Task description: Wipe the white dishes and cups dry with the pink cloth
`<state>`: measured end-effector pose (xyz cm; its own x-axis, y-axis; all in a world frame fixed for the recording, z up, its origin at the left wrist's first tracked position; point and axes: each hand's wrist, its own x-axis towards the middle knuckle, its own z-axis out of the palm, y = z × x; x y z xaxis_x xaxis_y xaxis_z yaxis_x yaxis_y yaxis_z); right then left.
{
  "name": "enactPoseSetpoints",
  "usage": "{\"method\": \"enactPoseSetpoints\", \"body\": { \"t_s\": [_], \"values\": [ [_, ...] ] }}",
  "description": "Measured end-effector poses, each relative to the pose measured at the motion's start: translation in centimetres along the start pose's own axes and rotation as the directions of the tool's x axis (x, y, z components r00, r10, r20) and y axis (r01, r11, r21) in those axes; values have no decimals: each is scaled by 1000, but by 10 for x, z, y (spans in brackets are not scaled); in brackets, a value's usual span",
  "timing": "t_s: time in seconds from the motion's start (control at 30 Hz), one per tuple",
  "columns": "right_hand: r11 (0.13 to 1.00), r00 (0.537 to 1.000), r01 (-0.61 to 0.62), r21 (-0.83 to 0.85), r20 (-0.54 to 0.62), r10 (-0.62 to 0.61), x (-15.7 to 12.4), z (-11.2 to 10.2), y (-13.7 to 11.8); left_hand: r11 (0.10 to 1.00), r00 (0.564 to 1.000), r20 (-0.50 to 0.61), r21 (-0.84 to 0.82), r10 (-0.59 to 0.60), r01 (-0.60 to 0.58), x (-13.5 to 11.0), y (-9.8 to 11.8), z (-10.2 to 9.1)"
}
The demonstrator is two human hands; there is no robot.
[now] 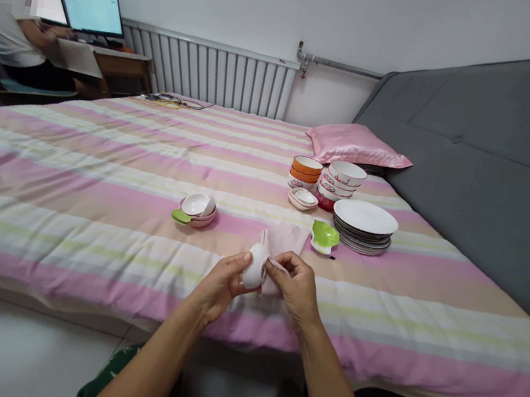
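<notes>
While left hand (225,279) grips bowl (254,270), right hand (300,289) cloth (289,239) | pink dish (203,221) holds white crockery (194,203)

Left hand (226,278) has free bedspread (89,201) leftward; plates (364,218) block forward-right.

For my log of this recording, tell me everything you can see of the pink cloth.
The cloth is pale pink, thin and soft-looking, with no clear pattern. The right hand pinches it in folds against the white dish that the left hand holds; the rest spreads out beyond the hands, toward the green dish. Whether it is damp, I cannot tell.
</notes>
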<state>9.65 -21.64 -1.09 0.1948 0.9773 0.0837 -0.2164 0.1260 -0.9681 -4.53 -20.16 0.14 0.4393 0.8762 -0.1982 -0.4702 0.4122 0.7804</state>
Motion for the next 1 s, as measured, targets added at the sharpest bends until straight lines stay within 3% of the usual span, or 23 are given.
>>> {"method": "enactPoseSetpoints", "body": {
  "t_s": [0.4, 0.57, 0.8, 1.0],
  "values": [
    [998, 1000, 6, -56, -10, -6, 0, -1, -3, 1000, 1000, -16, -29, -3, 2, -1, 3, -1],
    [997, 999, -30, -68, 39, 33, -1, -2, -5, 994, 1000, 16, -113, -1, 3, -1, 7, 2],
    [997, 994, -36, -70, 96, 43, -3, 0, -8, 990, 1000, -21, -138, -17, 14, -1, 9, 4],
    [999, 999, -3, -40, 49, 5, -4, 4, -3, 994, 1000, 2, -109, -26, 26, -1, 5, 2]
  ]
}}
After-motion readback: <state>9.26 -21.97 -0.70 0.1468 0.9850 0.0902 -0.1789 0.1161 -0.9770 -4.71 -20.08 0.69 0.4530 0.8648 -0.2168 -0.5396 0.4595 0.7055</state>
